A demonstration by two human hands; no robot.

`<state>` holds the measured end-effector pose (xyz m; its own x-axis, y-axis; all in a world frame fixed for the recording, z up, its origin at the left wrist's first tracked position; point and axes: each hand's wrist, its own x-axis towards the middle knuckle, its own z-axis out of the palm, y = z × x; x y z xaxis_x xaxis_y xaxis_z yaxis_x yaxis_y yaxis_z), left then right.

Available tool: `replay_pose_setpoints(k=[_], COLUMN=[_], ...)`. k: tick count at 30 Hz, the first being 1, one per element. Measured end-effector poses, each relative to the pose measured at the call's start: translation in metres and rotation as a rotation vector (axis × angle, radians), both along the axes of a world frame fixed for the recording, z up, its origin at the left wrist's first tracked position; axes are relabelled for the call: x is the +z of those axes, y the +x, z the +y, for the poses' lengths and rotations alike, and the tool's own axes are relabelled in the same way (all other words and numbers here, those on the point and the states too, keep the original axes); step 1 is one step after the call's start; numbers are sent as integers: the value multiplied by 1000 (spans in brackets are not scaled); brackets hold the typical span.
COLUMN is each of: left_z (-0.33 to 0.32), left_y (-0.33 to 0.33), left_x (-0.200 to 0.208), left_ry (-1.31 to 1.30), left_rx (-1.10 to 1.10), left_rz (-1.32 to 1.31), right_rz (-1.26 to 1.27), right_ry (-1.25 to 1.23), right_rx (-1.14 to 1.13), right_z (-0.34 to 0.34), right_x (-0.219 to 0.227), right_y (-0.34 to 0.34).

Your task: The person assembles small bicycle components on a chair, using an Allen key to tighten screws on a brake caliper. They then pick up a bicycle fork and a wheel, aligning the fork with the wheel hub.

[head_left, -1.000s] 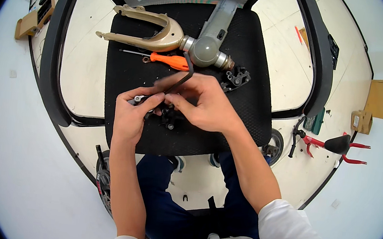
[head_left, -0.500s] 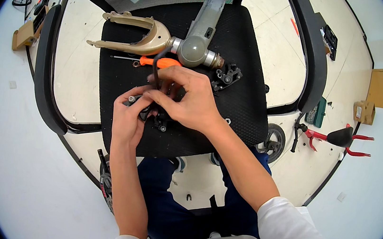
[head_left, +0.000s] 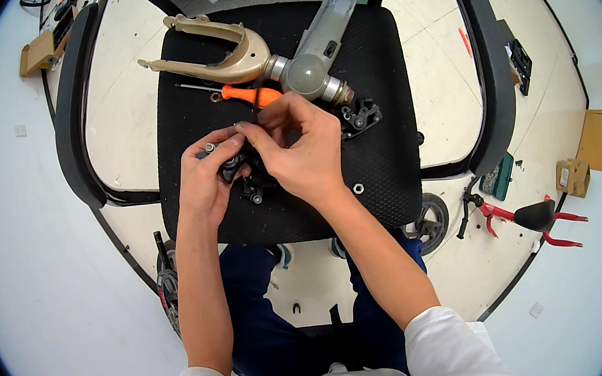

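Note:
My left hand [head_left: 205, 169] is closed around a small black mechanical part [head_left: 230, 167], like a brake caliper; a silver bolt head [head_left: 209, 147] shows beside the thumb. My right hand [head_left: 302, 147] meets it with thumb and fingers pinched at the part's upper end. A thin dark rod [head_left: 258, 98], perhaps a hex key, rises from the right fingers across an orange-handled screwdriver [head_left: 237, 94]. Its lower end is hidden by the fingers. Another black part [head_left: 256, 191] lies on the seat just below the hands, partly covered. A similar black caliper-like part [head_left: 359, 118] rests beyond my right hand.
The work lies on a black chair seat [head_left: 385, 176] between two armrests [head_left: 74, 107]. A gold fork [head_left: 233, 67] joined to a grey tube [head_left: 323, 40] spans its far half. A silver nut [head_left: 358, 189] sits at right. A red bike frame [head_left: 497, 212] is on the floor.
My right hand has turned, and its fingers have curled in closer. The dark rod has swung from a slanted, curved look to nearly upright. The left hand keeps hold of the black part.

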<state>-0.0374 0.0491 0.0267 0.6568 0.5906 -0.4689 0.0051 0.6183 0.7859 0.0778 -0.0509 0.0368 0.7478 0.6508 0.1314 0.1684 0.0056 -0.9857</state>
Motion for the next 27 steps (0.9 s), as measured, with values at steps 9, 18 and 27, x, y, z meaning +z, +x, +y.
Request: replay_pose_setpoints(k=[9, 18, 27], left_z=[1, -2, -1], left_y=[-1, 0, 4], left_x=[5, 5, 8], left_ry=[-27, 3, -49], left_rx=[-1, 4, -26], left_rz=[23, 38, 64], right_rz=[255, 80, 190], right_ry=[198, -85, 61], right_rx=[284, 120, 275], right_z=[1, -1, -1], right_x=[0, 12, 10], right_y=[5, 9, 13])
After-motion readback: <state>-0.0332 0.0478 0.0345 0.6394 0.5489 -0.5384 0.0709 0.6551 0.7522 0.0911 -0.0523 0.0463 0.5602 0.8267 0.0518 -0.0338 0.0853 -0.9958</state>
